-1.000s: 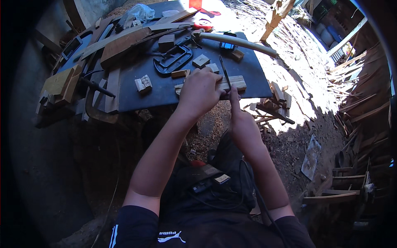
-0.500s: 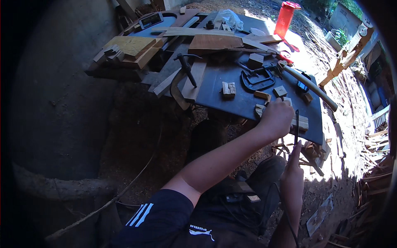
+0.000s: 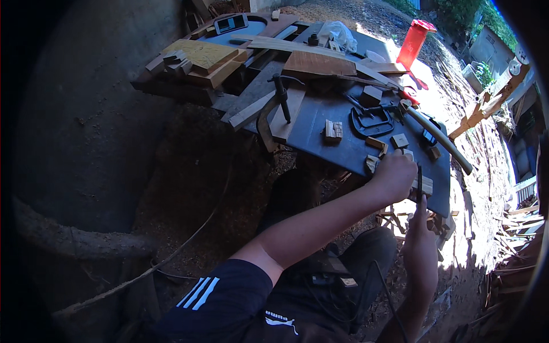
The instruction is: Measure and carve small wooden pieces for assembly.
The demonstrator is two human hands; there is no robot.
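Note:
My left hand [image 3: 396, 176] is closed at the front right edge of the dark table, against a pale wooden block [image 3: 424, 186]. Its fingers curl away from view, and the grip on the block is partly hidden. In my right hand [image 3: 419, 246], lower and nearer my body, is a narrow dark hand tool [image 3: 420, 180], straight like a file or blade. My index finger points along it. The tool crosses the block beside my left knuckles. Small wood pieces [image 3: 398, 140] lie just beyond my left hand.
Past my hands lie a black C-clamp [image 3: 372, 122], a wooden-handled hammer [image 3: 437, 139] and a grooved wood block [image 3: 333, 131]. Another clamp [image 3: 280, 103] grips the table's front edge. Boards [image 3: 317, 64], a phone [image 3: 231, 23] and a red container [image 3: 414, 46] stand farther back.
The view has shifted, so the table appears lower and farther right. Relative to the block, my right hand has moved forward with the tool. My left hand stays at the block.

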